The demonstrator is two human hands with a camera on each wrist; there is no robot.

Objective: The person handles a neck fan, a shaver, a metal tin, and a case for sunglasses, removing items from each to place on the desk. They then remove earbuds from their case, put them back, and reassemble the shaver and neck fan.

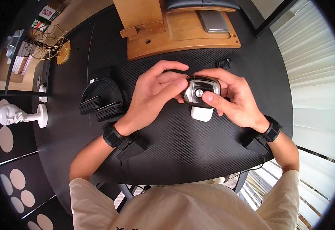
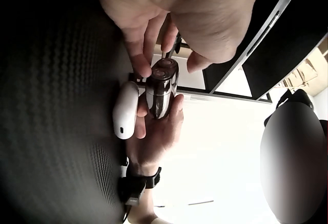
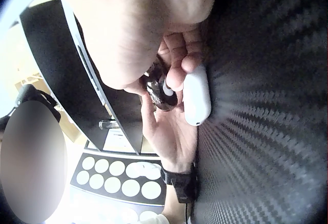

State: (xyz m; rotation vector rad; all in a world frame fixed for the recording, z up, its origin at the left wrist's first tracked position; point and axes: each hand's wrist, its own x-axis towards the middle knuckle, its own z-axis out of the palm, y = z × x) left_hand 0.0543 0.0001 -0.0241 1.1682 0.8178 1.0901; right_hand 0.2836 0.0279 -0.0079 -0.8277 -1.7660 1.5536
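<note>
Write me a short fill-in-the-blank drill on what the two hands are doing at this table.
1. Both the left hand and the right hand hold one small shiny dark ____ device.
2. Just beneath it on the table lies a ____ oblong case.
3. The black ribbed headset lies on the person's ____ side.
4. Behind the hands stands a ____ tray.

Missing words: rounded; white; left; wooden
</note>
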